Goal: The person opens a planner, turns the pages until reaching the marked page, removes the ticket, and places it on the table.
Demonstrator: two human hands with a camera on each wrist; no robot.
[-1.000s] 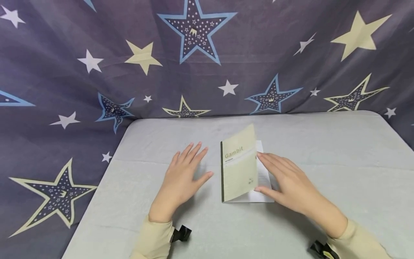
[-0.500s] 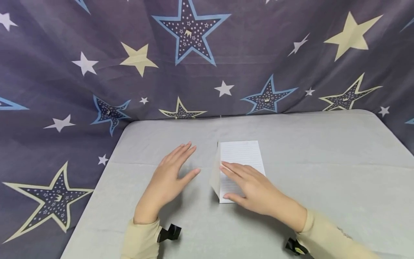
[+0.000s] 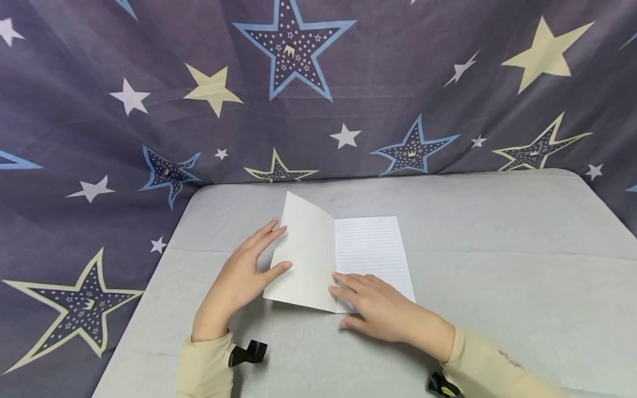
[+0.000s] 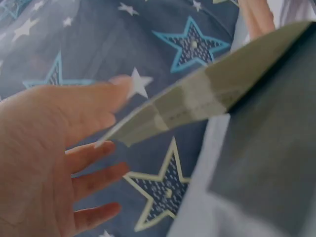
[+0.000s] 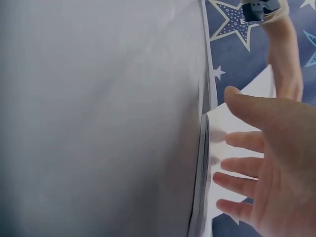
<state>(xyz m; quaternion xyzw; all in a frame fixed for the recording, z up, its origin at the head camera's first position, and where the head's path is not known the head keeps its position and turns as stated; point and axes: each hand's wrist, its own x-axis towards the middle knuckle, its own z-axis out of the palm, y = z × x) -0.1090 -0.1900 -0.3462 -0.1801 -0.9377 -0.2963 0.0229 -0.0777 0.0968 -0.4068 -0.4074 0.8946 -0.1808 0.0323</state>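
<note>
Notebook (image 3: pixel 343 260) is lying open near the middle of the grey counter (image 3: pixel 497 232), cover (image 3: pixel 303 254) swung over to the left of the spine and not flat yet, it's tilted up off the surface (the left wrist view shows its green outside from below, lifted clear). Left hand (image 3: pixel 239 282) sits just left of the notebook with fingers (image 3: pixel 266 235) straight and relaxed, thumb touching the cover's outer edge, not really gripping anything. Right hand (image 3: pixel 383 309) is at the notebook's near edge, fingers (image 3: pixel 348 282) stretched flat and pressing on the lined page (image 3: pixel 373 249) close to the spine, nothing pinched. So I'd say the opening is mostly done: first page is showing, what's left is getting that cover to lie down flat. Starry cloth (image 3: pixel 318 83) hangs behind the notebook.
</note>
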